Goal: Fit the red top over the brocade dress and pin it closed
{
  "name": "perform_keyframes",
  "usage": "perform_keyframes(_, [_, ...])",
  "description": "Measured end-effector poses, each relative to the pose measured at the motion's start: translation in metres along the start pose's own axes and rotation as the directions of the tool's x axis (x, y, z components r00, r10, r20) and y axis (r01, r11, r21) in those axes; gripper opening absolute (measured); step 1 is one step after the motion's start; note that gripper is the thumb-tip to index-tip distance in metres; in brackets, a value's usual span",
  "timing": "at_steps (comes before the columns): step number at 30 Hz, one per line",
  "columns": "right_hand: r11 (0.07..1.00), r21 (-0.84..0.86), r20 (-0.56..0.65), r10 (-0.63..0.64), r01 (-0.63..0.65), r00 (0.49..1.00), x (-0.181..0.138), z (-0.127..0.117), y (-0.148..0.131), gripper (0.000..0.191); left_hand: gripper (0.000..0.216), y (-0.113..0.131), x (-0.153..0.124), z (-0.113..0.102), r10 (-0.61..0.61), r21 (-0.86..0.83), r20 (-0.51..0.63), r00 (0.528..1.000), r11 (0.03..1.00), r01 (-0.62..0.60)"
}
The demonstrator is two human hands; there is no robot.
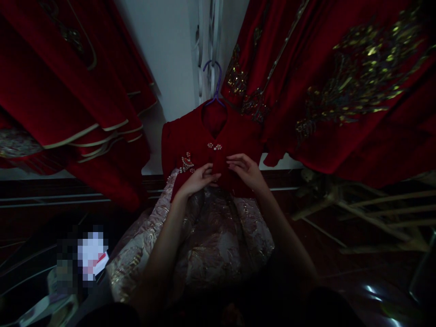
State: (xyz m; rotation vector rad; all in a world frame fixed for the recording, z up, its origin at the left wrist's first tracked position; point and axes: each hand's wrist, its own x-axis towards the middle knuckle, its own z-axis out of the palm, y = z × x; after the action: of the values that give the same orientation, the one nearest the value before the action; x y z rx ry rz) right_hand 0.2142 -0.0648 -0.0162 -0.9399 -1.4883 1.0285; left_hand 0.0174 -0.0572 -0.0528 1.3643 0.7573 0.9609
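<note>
A small dark red jacket (190,141) with beaded trim hangs on a purple hanger (214,81) against a white wall. A pale brocade skirt (218,240) spreads out below it. My left hand (199,179) pinches the jacket's front edge near its lower middle. My right hand (245,170) grips the opposite front edge, fingers curled onto the fabric. Both hands meet at the jacket's front opening, below a beaded clasp (214,146).
Large red garments with pale piping (78,113) hang at the left. Red gold-embroidered cloth (347,81) hangs at the right. A light wooden frame (368,213) stands low right. Papers and a blurred item (81,259) lie low left on a dark floor.
</note>
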Motion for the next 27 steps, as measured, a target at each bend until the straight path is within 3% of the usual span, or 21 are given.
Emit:
perform_keyframes(6, [0.992, -0.124, 0.042, 0.031, -0.025, 0.999, -0.009, 0.02, -0.003, 0.021, 0.037, 0.003, -0.01, -0.023, -0.001, 0.027, -0.188, 0.982, 1.0, 0.007])
perform_keyframes(10, [0.98, -0.196, 0.062, -0.01, 0.022, 0.998, -0.015, 0.038, 0.007, 0.04, 0.031, 0.011, -0.019, -0.025, 0.008, 0.046, -0.123, 0.992, 0.999, -0.003])
perform_keyframes(12, [0.98, -0.199, 0.073, -0.009, 0.023, 0.997, -0.017, 0.043, 0.011, 0.04, 0.03, 0.011, -0.021, -0.023, 0.009, 0.087, -0.091, 0.996, 0.996, -0.001])
perform_keyframes(15, [0.975, -0.221, 0.075, 0.003, 0.014, 0.997, -0.017, 0.042, 0.013, 0.031, 0.029, 0.005, -0.016, -0.027, 0.102, 0.192, -0.187, 0.977, 0.979, -0.066])
perform_keyframes(17, [0.972, -0.233, 0.076, 0.002, 0.016, 0.997, -0.016, 0.039, 0.012, 0.028, 0.026, -0.002, -0.01, -0.036, 0.236, 0.314, -0.341, 0.91, 0.941, -0.126])
perform_keyframes(20, [0.969, -0.242, 0.119, -0.015, 0.044, 0.993, -0.015, 0.036, 0.008, 0.027, 0.027, -0.015, -0.004, -0.051, 0.405, 0.469, -0.537, 0.74, 0.872, -0.137])
perform_keyframes(22, [0.967, -0.246, 0.16, -0.026, 0.065, 0.987, -0.015, 0.037, 0.007, 0.025, 0.034, -0.021, -0.002, -0.059, 0.427, 0.478, -0.574, 0.699, 0.867, -0.137])
perform_keyframes(27, [0.96, -0.275, 0.21, 0.003, 0.056, 0.978, -0.017, 0.042, 0.011, 0.023, 0.036, -0.03, 0.001, -0.065, 0.342, 0.325, -0.513, 0.788, 0.926, -0.191])
